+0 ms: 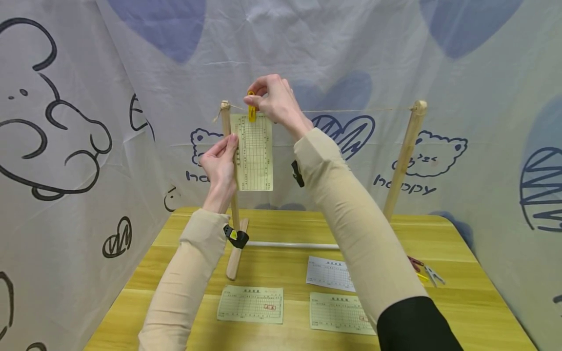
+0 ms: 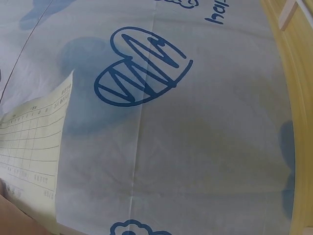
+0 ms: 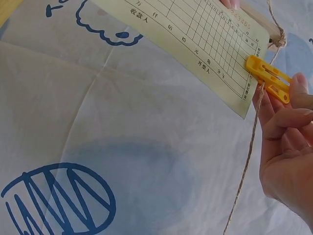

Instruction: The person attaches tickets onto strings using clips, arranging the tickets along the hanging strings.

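A yellow-green printed receipt slip (image 1: 255, 156) hangs lengthwise at the left end of a thin twine line (image 3: 248, 156). My left hand (image 1: 221, 158) pinches its left edge between thumb and fingers. Up at the slip's top edge, my right hand (image 1: 278, 100) grips a yellow plastic clothespin (image 3: 268, 78) by its upper end. The clothespin's lower end overlaps both the slip and the twine in the right wrist view. Only a bit of the left hand (image 2: 17, 220) shows in the left wrist view, beside the slip's corner.
Wooden posts (image 1: 405, 161) hold the twine, with a white rod (image 1: 294, 245) between them low down. On the wooden table (image 1: 145, 287) lie two yellow-green slips (image 1: 250, 304) and a white slip (image 1: 329, 273). Several clothespins (image 1: 432, 275) lie at the right. A patterned cloth hangs behind.
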The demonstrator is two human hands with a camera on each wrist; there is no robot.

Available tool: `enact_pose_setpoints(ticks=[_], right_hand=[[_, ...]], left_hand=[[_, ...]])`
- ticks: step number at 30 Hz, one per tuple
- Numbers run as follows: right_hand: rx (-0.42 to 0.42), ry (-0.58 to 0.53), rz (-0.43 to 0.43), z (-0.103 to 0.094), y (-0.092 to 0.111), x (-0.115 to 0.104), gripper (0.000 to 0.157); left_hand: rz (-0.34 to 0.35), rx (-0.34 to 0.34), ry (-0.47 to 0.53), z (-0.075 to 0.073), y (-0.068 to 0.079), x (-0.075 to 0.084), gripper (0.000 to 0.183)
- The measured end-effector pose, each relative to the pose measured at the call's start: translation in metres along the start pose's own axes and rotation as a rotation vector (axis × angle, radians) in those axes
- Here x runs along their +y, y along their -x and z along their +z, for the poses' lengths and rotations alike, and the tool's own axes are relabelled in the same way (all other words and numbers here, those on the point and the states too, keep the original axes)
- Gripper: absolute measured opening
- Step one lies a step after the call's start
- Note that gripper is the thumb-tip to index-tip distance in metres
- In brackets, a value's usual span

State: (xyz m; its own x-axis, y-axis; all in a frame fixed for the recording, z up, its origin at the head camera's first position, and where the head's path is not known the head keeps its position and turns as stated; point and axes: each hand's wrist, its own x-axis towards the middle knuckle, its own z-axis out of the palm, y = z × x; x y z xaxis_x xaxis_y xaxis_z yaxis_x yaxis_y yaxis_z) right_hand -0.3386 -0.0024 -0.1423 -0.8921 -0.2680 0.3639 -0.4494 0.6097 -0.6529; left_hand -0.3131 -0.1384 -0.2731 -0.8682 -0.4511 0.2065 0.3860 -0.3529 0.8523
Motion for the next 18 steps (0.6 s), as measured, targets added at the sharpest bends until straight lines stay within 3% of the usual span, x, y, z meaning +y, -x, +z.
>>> enact_pose_setpoints(ticks=[13, 18], right_hand=[[-0.071, -0.009, 0.022, -0.0032, -0.0031, 0.0009, 0.036], [-0.097, -0.017, 0.028, -0.0040, -0.0027, 0.0014, 0.042]], left_hand=[[0.008, 0.016, 0.011, 0.0018, 0.0010, 0.0007, 0.031], [0.024, 0.024, -0.030, 0.0004, 0.0010, -0.0011, 0.032]])
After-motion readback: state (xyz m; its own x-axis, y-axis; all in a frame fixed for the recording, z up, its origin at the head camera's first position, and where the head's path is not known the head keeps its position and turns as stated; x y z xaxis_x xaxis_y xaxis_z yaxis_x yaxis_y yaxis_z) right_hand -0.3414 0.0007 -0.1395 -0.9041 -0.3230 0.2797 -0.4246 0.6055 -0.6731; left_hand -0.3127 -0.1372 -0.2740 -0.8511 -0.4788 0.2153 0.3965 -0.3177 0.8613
